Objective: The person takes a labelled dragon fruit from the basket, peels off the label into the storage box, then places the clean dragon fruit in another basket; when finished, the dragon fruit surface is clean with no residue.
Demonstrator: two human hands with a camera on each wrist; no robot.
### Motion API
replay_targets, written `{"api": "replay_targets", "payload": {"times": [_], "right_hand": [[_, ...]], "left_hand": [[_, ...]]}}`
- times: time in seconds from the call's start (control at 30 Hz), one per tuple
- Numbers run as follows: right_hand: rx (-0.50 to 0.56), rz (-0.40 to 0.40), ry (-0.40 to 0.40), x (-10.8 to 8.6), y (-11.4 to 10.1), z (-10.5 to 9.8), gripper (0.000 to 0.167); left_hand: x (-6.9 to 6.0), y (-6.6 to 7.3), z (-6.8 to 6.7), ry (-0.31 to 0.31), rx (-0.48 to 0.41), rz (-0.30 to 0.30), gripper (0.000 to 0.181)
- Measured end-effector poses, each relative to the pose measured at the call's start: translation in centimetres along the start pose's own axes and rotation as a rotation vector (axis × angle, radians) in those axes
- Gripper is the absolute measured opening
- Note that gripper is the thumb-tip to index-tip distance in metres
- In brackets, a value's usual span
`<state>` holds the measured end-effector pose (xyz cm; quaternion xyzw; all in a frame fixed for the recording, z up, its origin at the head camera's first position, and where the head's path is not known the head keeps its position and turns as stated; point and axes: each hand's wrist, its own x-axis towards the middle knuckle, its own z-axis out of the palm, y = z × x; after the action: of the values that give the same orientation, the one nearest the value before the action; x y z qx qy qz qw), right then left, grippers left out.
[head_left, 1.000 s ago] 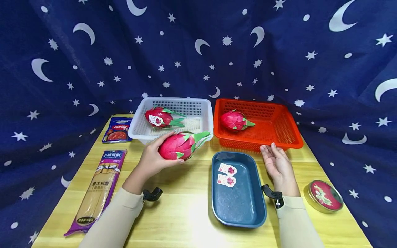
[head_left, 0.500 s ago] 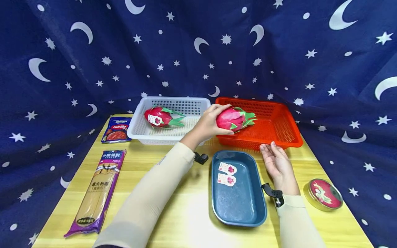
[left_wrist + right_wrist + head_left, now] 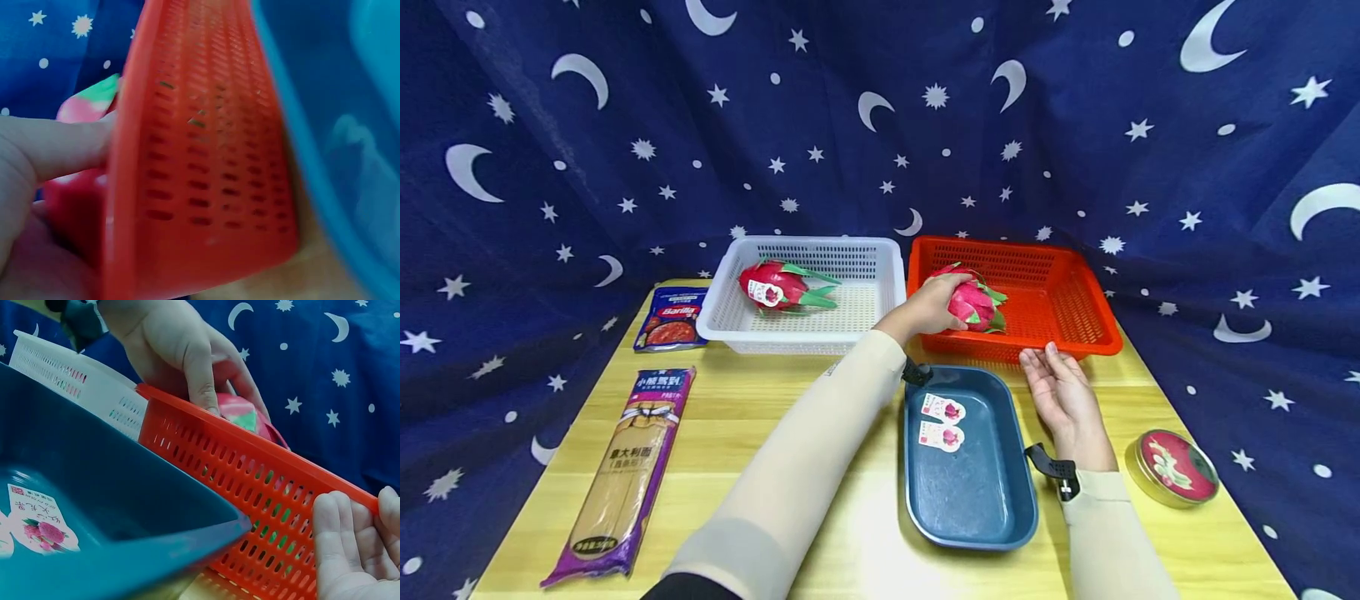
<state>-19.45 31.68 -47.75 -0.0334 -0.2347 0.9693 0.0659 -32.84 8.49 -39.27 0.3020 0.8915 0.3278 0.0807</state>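
My left hand (image 3: 927, 308) reaches into the left part of the red basket (image 3: 1037, 304) and grips a pink dragon fruit (image 3: 976, 307) with green leaf tips. Another dragon fruit lies just behind it, mostly covered by the hand and the held one. At the basket's front rim, my right hand (image 3: 1070, 408) holds the edge, fingers against the outer wall and thumb at the rim (image 3: 359, 547). The white basket (image 3: 865, 312) on the left bears one dragon fruit (image 3: 782, 287) with a label. In the dark blue tray (image 3: 970, 500) lie two dragon-fruit stickers (image 3: 942, 435).
On the left of the wooden table (image 3: 730, 450) lie a Barilla sauce pouch (image 3: 672, 321) and a long bag of pasta (image 3: 622, 475). A round red-lidded tin (image 3: 1174, 469) stands near the right edge. Behind everything hangs a blue star-and-moon cloth (image 3: 820, 125).
My left hand has carried the dragon fruit rightward from in front of the white basket, then lowered it into the red basket. My right hand has stayed at the red basket's rim.
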Motion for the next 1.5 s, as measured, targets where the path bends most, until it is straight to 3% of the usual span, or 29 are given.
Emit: {"api": "replay_targets", "payload": {"times": [0.13,0.23,0.3,0.37,0.53,0.63,0.77,1.0,1.07,1.17,1.27,1.4,1.5], "right_hand": [[-0.002,0.008,0.003,0.1,0.2,0.1,0.017],[-0.012,0.021,0.007,0.2,0.3,0.3,0.018],[-0.021,0.029,0.014,0.1,0.4,0.3,0.017],[-0.031,0.034,0.02,0.1,0.5,0.3,0.015],[-0.026,0.041,0.037,-0.1,0.5,0.3,0.015],[-0.016,0.041,0.03,-0.3,0.1,0.3,0.015],[0.007,0.023,0.018,-0.6,-0.6,0.1,0.014],[0.023,0.031,0.017,-0.8,-0.7,-0.1,0.014],[0.019,0.04,0.02,-0.7,-0.5,-0.1,0.015],[0.014,0.038,0.018,-0.6,-0.4,0.1,0.014],[0.011,0.033,0.016,-0.5,-0.4,0.2,0.013],[0.007,0.036,0.016,-0.3,-0.4,0.3,0.013],[0.007,0.036,0.015,-0.2,-0.3,0.3,0.014]], "left_hand": [[0.3,0.3,-0.7,-0.115,0.118,-0.044,0.08],[0.3,0.1,-0.9,-0.136,0.264,-0.073,0.069],[0.1,-0.2,-0.9,-0.104,0.333,-0.068,0.067],[-0.4,-0.4,-1.0,-0.052,0.345,-0.067,0.07],[-3.3,-1.3,-2.6,0.158,0.266,0.013,0.068],[-6.4,-2.2,-3.7,0.325,0.108,0.057,0.052],[-11.0,-3.8,-4.3,0.527,-0.217,0.059,0.03],[-18.7,-7.6,-3.5,0.713,-0.742,-0.035,0.017],[-20.4,-8.7,-3.1,0.775,-0.811,-0.068,0.014],[-22.0,-10.4,-2.3,0.853,-0.863,-0.12,0.009],[-22.6,-12.0,-1.5,0.923,-0.956,-0.18,0.01],[-22.6,-13.8,-1.2,0.982,-1.223,-0.259,0.015],[-22.4,-14.4,-1.6,1.003,-1.425,-0.278,0.018]]}}
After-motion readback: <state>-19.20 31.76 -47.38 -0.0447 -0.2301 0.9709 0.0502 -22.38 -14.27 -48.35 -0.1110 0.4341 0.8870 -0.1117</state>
